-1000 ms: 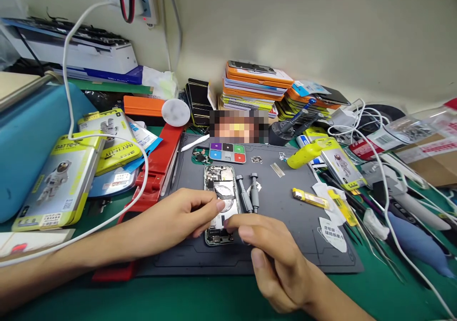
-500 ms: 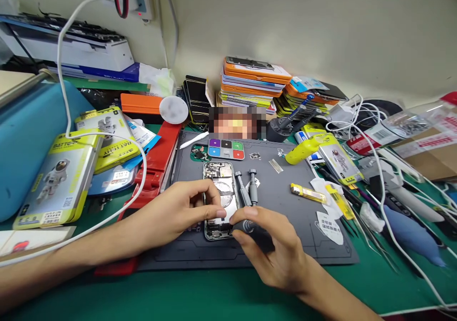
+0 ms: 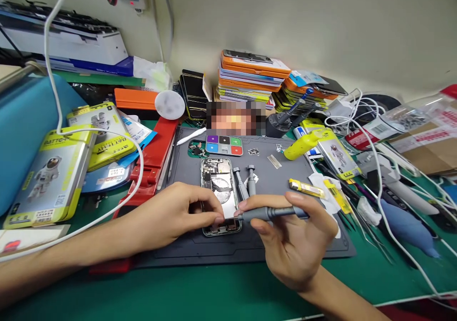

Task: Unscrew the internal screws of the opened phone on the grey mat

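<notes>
An opened phone [image 3: 219,188] lies face down on a dark grey work mat [image 3: 285,235], its insides showing. My left hand [image 3: 174,218] rests on the mat, fingers pinched together at the phone's lower edge; what they pinch is too small to make out. My right hand [image 3: 293,245] holds a grey screwdriver [image 3: 271,212] almost level, with its tip pointing left at the phone's lower right corner, close to my left fingertips. Two more grey screwdrivers [image 3: 246,185] lie just right of the phone.
A coloured parts tray [image 3: 224,145] sits behind the phone. Yellow battery boxes [image 3: 53,173] and a white cable [image 3: 117,207] lie left. Stacked phone cases [image 3: 250,78] stand at the back. A yellow bottle [image 3: 303,145], tweezers and white cables [image 3: 378,178] crowd the right.
My right hand has turned palm up and lifted the screwdriver level, its shaft now in plain view. My left hand stays pinched at the phone's lower edge. The camera has tilted slightly.
</notes>
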